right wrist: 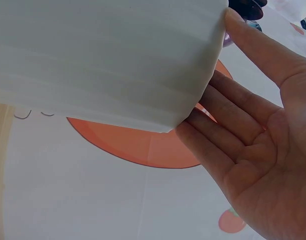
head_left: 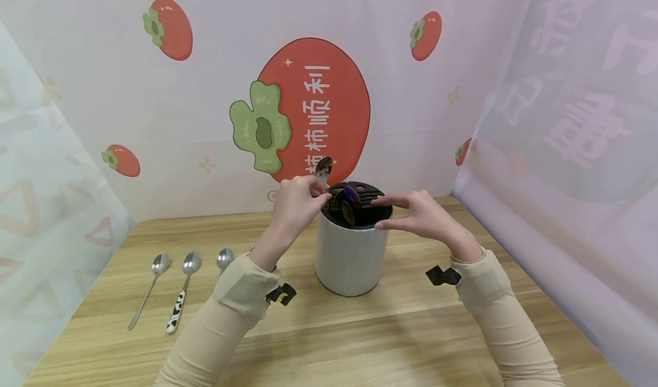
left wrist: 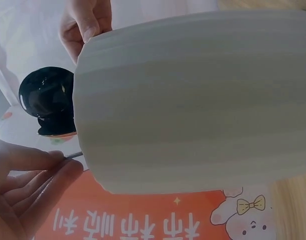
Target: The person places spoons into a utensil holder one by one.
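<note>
A white cylindrical utensil holder [head_left: 351,261] with a black slotted top [head_left: 365,193] stands on the table. At its left rim, my left hand [head_left: 300,200] pinches a shiny metal spoon [head_left: 324,169], bowl upward. A thin stretch of its handle [left wrist: 74,155] shows at the fingertips in the left wrist view; its lower end is hidden. My right hand [head_left: 418,214] touches the holder's right rim, fingers nearly straight in the right wrist view, thumb on the near side. Dark utensils with rounded heads [head_left: 349,205], one purplish, stick out of the top.
To the left on the wooden table [head_left: 390,341] lie a plain metal spoon [head_left: 160,264], a spoon with a black-and-white patterned handle [head_left: 191,263] and another spoon [head_left: 224,258], partly hidden by the left sleeve. A printed cloth [head_left: 205,107] hangs behind the table.
</note>
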A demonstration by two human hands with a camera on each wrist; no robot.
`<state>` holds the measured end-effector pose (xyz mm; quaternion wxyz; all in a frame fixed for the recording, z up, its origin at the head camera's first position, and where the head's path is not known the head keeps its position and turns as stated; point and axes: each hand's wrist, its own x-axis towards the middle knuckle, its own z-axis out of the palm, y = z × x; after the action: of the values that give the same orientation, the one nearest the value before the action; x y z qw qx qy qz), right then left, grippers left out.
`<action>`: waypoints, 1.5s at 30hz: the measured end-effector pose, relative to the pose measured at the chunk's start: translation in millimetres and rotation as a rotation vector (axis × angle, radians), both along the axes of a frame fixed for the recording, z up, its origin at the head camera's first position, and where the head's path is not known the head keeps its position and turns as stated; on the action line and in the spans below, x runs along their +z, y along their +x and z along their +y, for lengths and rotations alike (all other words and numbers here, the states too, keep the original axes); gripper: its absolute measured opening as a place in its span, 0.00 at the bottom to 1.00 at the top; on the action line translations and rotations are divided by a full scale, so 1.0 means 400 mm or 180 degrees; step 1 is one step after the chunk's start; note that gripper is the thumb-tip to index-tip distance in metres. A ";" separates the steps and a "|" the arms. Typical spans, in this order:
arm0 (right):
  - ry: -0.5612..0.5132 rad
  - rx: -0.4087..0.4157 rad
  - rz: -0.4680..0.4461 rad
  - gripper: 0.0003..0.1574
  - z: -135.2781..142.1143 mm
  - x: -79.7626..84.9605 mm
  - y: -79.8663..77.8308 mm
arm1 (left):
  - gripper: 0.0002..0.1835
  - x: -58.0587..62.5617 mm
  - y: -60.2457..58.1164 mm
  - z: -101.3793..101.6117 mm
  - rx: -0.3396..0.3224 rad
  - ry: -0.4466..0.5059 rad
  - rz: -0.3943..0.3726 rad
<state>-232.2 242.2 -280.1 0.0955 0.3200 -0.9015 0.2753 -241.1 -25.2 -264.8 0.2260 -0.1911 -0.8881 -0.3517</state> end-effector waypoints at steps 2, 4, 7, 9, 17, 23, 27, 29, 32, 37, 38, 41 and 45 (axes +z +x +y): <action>-0.0012 0.0007 -0.0009 0.30 0.000 0.000 0.000 | 0.05 -0.002 0.001 -0.002 0.0002 -0.0019 0.0019; -0.0026 0.0015 -0.0022 0.30 -0.001 0.000 0.000 | 0.04 -0.004 0.002 -0.003 -0.0005 -0.0013 0.0026; -0.0025 0.0024 -0.0015 0.30 -0.001 0.000 -0.002 | 0.04 -0.005 0.004 -0.008 0.0007 0.0014 0.0040; -0.0020 0.0026 0.0001 0.29 -0.002 0.000 -0.003 | 0.04 -0.004 0.007 -0.013 0.0007 0.0038 0.0035; -0.0008 0.0031 0.0051 0.29 -0.004 -0.001 -0.006 | 0.03 -0.004 0.021 -0.045 0.0072 0.0002 0.0000; 0.0008 0.0017 0.0025 0.29 -0.004 0.001 -0.007 | 0.04 -0.029 0.013 -0.089 0.0212 -0.0092 -0.0126; 0.0004 0.0001 0.0022 0.29 -0.003 0.003 -0.006 | 0.04 -0.057 0.003 -0.119 0.0315 -0.0081 -0.0276; -0.0003 -0.0001 0.0014 0.29 -0.003 0.003 -0.006 | 0.05 -0.074 -0.002 -0.132 0.0362 -0.0063 -0.0302; -0.0013 -0.0001 -0.0006 0.29 -0.001 0.002 -0.003 | 0.07 -0.100 -0.007 -0.150 0.0433 -0.0095 -0.0222; -0.0015 -0.0009 -0.0023 0.30 0.004 0.001 -0.002 | 0.04 -0.140 -0.015 -0.179 0.0609 -0.0264 -0.0207; -0.0016 -0.0009 -0.0020 0.30 0.004 0.002 -0.002 | 0.04 -0.147 -0.017 -0.185 0.0647 -0.0323 -0.0238; -0.0031 -0.0010 -0.0020 0.30 0.002 0.003 -0.001 | 0.05 -0.167 -0.023 -0.203 0.0735 -0.0514 -0.0361; -0.0031 -0.0017 -0.0019 0.29 0.002 0.004 -0.001 | 0.06 -0.191 -0.025 -0.226 0.0768 -0.0786 -0.0637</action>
<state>-232.5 242.8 -278.6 0.0952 0.3163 -0.9013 0.2804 -251.2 -115.7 -341.0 0.1520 -0.0736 -0.9590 -0.2277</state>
